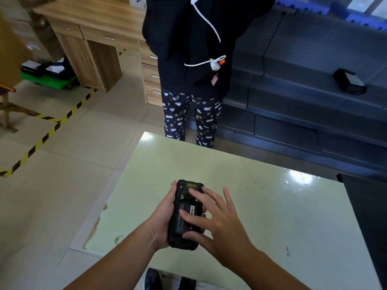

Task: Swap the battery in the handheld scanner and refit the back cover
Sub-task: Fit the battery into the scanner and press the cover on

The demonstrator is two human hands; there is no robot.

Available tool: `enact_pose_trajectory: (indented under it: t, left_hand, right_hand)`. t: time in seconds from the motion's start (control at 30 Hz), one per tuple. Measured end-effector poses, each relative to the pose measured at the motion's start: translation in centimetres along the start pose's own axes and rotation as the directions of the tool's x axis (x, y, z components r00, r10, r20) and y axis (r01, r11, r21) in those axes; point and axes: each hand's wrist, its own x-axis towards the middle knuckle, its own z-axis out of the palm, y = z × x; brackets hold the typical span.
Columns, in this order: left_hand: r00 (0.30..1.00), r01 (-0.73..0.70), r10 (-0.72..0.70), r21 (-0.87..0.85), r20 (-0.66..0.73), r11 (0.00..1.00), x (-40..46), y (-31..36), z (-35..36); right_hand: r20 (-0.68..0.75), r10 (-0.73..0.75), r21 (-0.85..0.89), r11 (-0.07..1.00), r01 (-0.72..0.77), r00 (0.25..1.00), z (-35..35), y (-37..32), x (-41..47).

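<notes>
We hold the scanner (185,214) over the table (261,206), back up; battery (186,216) sits in its bay. L hand (162,222) grips its side; R hand (217,225) fingers spread, pressing battery.

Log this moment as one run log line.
left hand: grips scanner, back up | right hand: fingers spread on battery label | over table | cover: not seen

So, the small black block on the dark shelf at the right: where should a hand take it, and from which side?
Probably across its two long sides, coming from above. The black block lies flat on the dark shelf, its broad face up and nothing close beside it, so both long edges look free. It is small and blurred here, so finer detail cannot be judged.
</notes>
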Motion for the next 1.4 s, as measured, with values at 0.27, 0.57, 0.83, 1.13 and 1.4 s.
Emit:
enact_pose_trajectory:
  t: [0.27, 0.57, 0.83, 1.13, 1.4]
  left_hand:
    - [0.999, -0.024, 0.024, -0.012, -0.029, 1.000, 0.6, 0.0, 0.4]
    - [0.995, -0.058, 0.074, -0.218, 0.068, 0.974, 2.1, 0.5, 0.8]
    - [0.995, -0.026, 0.046, -0.221, 0.086, 0.975, 2.0, 0.5, -1.1]
    - [0.991, -0.108, 0.122, -0.191, 0.061, 0.976, 1.4, 0.9, -1.3]
    - [0.986, -0.165, 0.167, -0.129, 0.000, 0.978, 0.7, 1.2, -1.0]
  right_hand:
    - [0.021, 0.029, 0.073, 0.997, -0.031, 0.999, 0.7, 1.2, 0.2]
    - [-0.145, 0.452, 0.338, 0.859, -0.386, 0.880, 1.6, 7.1, -0.4]
    - [0.587, 0.360, -0.143, 0.928, -0.345, 0.725, 9.3, 13.6, -7.2]
    - [0.441, 0.376, -0.213, 0.926, -0.312, 0.815, 11.2, 15.0, -7.9]
    - [0.477, 0.369, -0.197, 0.929, -0.313, 0.797, 11.0, 14.6, -8.0]
